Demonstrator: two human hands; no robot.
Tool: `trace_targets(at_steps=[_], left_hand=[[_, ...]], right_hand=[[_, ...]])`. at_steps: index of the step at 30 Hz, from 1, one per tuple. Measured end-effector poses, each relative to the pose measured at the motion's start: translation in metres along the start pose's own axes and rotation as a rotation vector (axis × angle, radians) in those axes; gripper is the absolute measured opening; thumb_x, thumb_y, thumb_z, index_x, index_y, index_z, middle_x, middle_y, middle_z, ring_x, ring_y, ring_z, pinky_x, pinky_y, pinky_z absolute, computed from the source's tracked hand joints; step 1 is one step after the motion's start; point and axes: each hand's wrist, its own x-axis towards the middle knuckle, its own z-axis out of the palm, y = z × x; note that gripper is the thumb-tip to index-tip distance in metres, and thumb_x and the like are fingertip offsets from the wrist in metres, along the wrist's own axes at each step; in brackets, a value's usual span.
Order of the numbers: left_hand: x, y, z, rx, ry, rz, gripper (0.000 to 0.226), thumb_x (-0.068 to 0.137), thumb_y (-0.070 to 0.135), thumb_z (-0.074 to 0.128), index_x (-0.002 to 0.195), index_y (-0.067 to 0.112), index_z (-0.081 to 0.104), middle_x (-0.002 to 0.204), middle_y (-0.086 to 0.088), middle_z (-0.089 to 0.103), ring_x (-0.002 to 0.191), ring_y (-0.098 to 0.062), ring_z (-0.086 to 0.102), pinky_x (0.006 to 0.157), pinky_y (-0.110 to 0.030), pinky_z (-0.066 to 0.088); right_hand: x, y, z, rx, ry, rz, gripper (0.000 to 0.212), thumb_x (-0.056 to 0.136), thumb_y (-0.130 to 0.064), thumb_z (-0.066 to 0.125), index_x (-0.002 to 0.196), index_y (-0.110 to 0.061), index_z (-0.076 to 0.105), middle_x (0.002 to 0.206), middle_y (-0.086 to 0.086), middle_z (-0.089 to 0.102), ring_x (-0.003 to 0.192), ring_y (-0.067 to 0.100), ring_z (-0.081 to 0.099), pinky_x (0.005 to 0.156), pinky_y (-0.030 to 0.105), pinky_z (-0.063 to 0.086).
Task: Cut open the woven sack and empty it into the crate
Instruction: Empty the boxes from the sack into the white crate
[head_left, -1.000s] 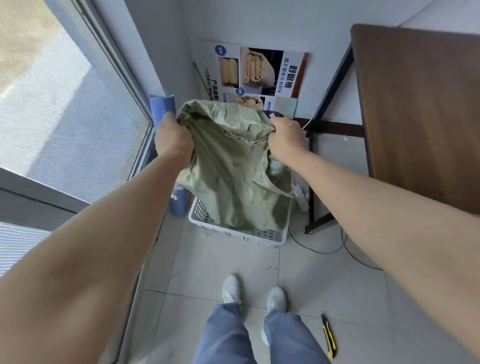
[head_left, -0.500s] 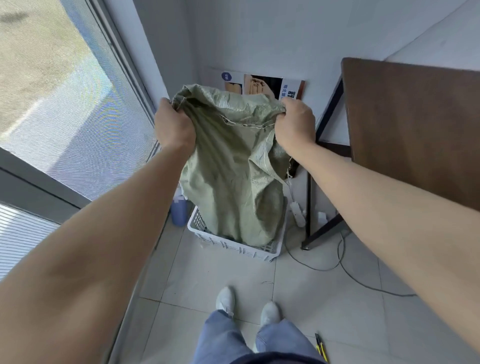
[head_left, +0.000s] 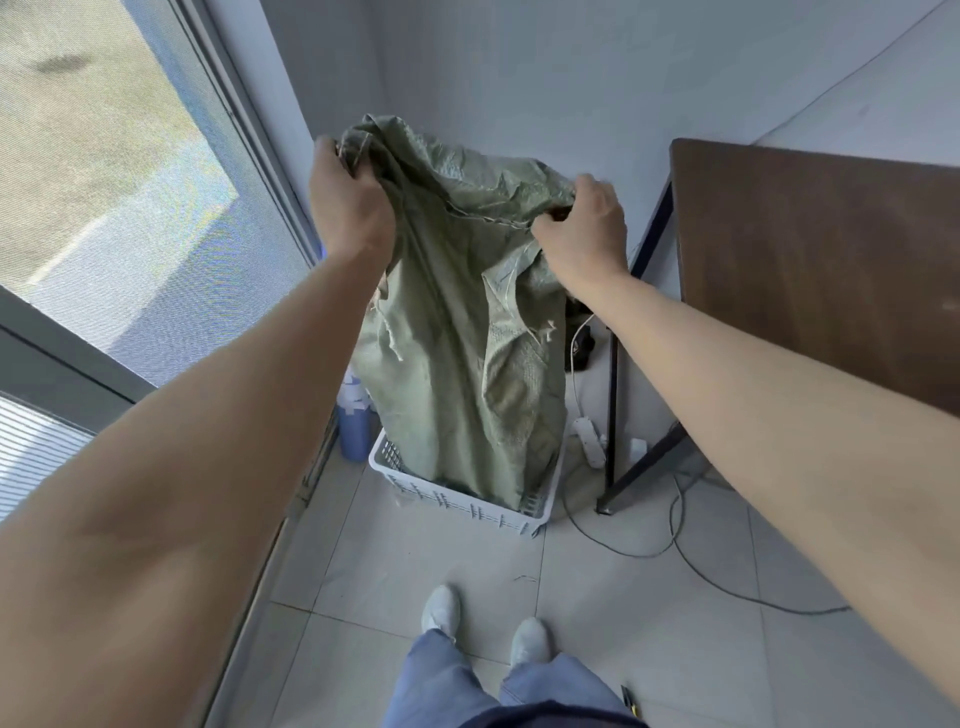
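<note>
A green woven sack (head_left: 457, 322) hangs upside down, its lower end inside the white slatted crate (head_left: 467, 506) on the tiled floor. My left hand (head_left: 348, 200) grips the sack's upper left corner. My right hand (head_left: 584, 226) grips its upper right edge. Both hold it at about chest height over the crate. The sack looks limp and creased. The crate's contents are hidden behind the sack. A yellow-and-black utility knife (head_left: 630, 699) lies on the floor by my right foot, mostly cut off by my trousers.
A brown table (head_left: 810, 260) with black metal legs stands at the right. A power strip (head_left: 589, 441) and cables (head_left: 675, 535) lie under it. A blue bottle (head_left: 355, 431) stands left of the crate. A glass door (head_left: 130, 208) runs along the left.
Both hands have lifted the sack higher, so more of it hangs stretched out above the crate. The poster on the wall is now hidden behind the sack.
</note>
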Motion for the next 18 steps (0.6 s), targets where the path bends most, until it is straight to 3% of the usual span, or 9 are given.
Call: trace_targets(at_steps=[3,6,10,16,18], left_hand=[[0.007,0.008,-0.001,-0.029,0.023,0.015,0.034,0.091,0.008,0.042,0.065,0.026,0.03,0.068,0.01,0.042,0.077,-0.016,0.043,0.069,-0.02,0.033],[0.011,0.009,-0.003,-0.052,0.061,0.055,0.034,0.09,0.008,0.043,0.065,0.027,0.03,0.07,0.008,0.045,0.077,-0.014,0.044,0.069,-0.021,0.032],[0.015,0.012,-0.006,-0.031,0.015,0.043,0.029,0.092,0.01,0.042,0.069,0.026,0.034,0.069,0.012,0.043,0.078,-0.014,0.045,0.065,-0.018,0.032],[0.023,-0.006,-0.005,0.04,-0.24,0.016,0.011,0.09,0.021,0.052,0.084,0.019,0.044,0.073,0.01,0.046,0.081,-0.016,0.048,0.063,-0.021,0.033],[0.023,-0.017,-0.01,0.085,-0.367,-0.035,0.027,0.084,0.027,0.064,0.099,0.013,0.046,0.084,0.005,0.052,0.08,-0.016,0.051,0.066,-0.026,0.04]], right_hand=[[0.002,-0.008,-0.008,0.017,0.04,-0.047,0.042,0.09,-0.021,0.056,0.128,-0.005,0.046,0.124,0.009,0.047,0.09,0.013,0.039,0.072,0.019,0.031],[0.006,-0.014,-0.013,0.023,0.108,-0.072,0.042,0.09,-0.022,0.057,0.128,-0.006,0.045,0.125,0.008,0.046,0.089,0.013,0.043,0.062,0.013,0.029],[0.013,-0.016,-0.011,-0.011,0.12,-0.068,0.047,0.087,-0.024,0.061,0.126,-0.006,0.043,0.125,0.01,0.043,0.101,0.02,0.05,0.071,0.021,0.035],[0.012,-0.015,0.008,-0.177,0.069,-0.014,0.042,0.083,0.0,0.057,0.122,-0.004,0.042,0.125,0.016,0.044,0.105,0.028,0.052,0.079,0.028,0.04],[0.007,-0.017,0.018,-0.203,0.06,0.003,0.043,0.083,0.007,0.053,0.123,-0.004,0.042,0.124,0.016,0.045,0.104,0.029,0.053,0.078,0.027,0.038]])
